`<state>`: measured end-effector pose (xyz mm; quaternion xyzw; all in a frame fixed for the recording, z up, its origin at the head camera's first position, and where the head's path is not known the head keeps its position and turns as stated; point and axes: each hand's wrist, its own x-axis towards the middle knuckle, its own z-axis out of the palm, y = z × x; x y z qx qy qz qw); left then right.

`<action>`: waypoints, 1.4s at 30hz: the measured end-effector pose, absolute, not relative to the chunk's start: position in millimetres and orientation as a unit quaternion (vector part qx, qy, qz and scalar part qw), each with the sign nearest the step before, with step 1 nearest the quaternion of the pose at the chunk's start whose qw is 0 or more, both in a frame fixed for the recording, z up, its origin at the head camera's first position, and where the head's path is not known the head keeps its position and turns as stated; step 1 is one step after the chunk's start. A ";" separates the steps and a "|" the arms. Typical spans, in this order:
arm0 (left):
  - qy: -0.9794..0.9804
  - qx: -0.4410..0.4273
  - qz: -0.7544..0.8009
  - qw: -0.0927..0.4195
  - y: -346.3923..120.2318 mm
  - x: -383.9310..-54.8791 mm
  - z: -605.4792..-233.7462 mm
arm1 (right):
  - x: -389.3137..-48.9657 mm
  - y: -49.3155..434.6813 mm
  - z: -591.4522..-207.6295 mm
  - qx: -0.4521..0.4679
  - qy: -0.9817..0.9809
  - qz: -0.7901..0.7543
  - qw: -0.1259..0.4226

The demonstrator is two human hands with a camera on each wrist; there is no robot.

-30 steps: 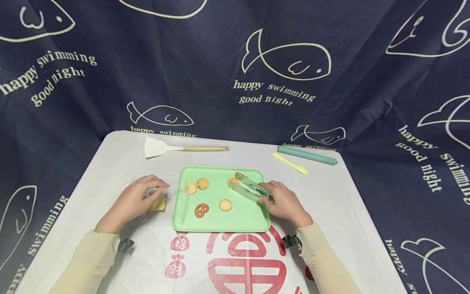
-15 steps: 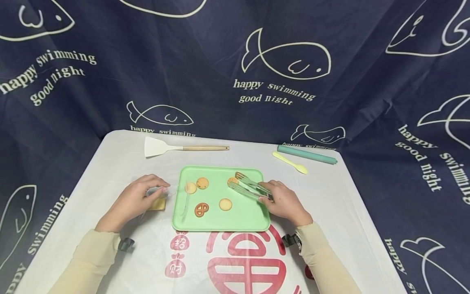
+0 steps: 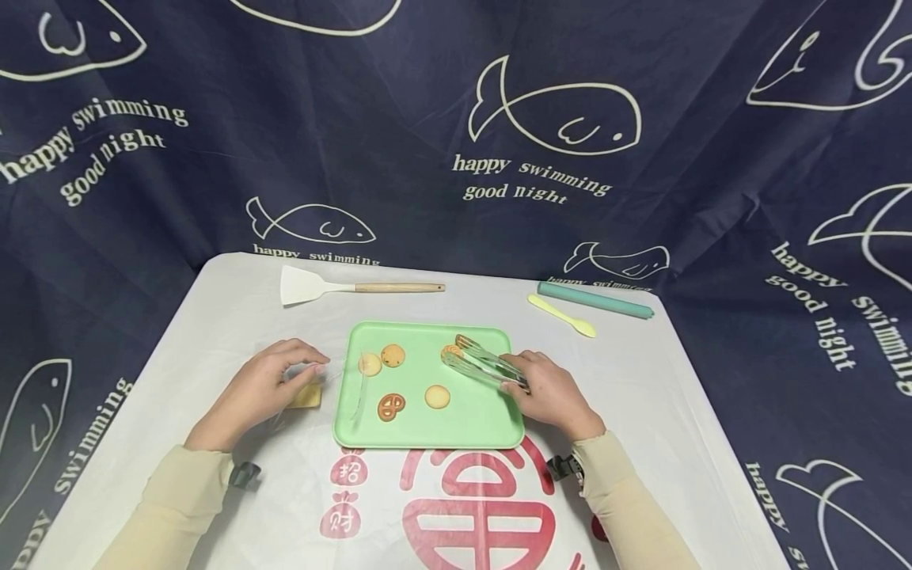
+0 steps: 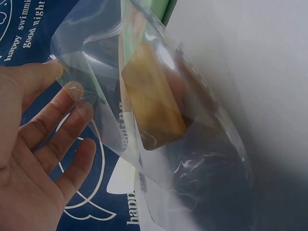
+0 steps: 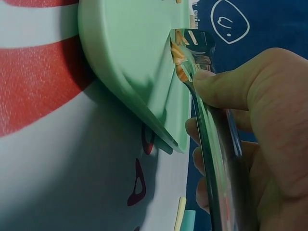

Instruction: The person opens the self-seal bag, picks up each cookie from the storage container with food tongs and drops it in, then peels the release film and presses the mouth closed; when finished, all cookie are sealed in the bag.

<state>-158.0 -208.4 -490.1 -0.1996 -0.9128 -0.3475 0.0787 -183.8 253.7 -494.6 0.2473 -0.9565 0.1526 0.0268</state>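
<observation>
My left hand (image 3: 267, 388) pinches the edge of a clear plastic bag (image 4: 216, 139) left of the green tray (image 3: 427, 437). Inside the bag shows a yellow-brown rectangular biscuit (image 4: 154, 101). With fingers and thumb, my right hand (image 3: 552, 392) grips metal tongs (image 3: 476, 370) over the tray's right side. The slotted tips lie around a swirl cookie (image 3: 450, 352); contact is hard to make out. Elsewhere on the tray are a pretzel cookie (image 3: 390, 407), a pale round cookie (image 3: 438, 397) and a speckled round cookie (image 3: 393, 355). Another pale cookie (image 3: 370, 364) shows through the bag's edge.
A white spatula (image 3: 302, 285) with a wooden handle lies behind the tray at the left. At the back right lie a teal stick-shaped item (image 3: 594, 300) and a yellow spoon (image 3: 563, 315). Dark printed fabric (image 3: 413, 158) hangs behind the white table (image 3: 285, 491).
The tongs' tips have shifted very slightly left around the swirl cookie. My left hand and the bag stay in place.
</observation>
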 end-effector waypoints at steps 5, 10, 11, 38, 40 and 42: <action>-0.914 -0.200 -0.344 0.082 -209.5 -157.9 -491.2 | -183.5 255.0 -495.4 0.247 -0.956 0.156 0.028; -0.914 -0.198 -0.345 0.083 -209.1 -157.6 -490.8 | -182.7 255.2 -495.7 0.249 -0.955 0.159 0.030; -0.913 -0.198 -0.346 0.083 -209.0 -157.5 -490.7 | -182.6 255.1 -495.6 0.249 -0.955 0.160 0.029; -0.915 -0.200 -0.340 0.084 -209.0 -158.5 -491.1 | -181.2 226.4 -493.7 0.286 -0.937 0.199 0.018; -0.914 -0.200 -0.342 0.083 -208.9 -158.7 -491.0 | -180.6 220.2 -491.7 0.292 -0.934 0.205 0.013; -0.914 -0.199 -0.343 0.082 -208.5 -158.8 -490.9 | -179.6 213.3 -489.2 0.302 -0.930 0.210 0.012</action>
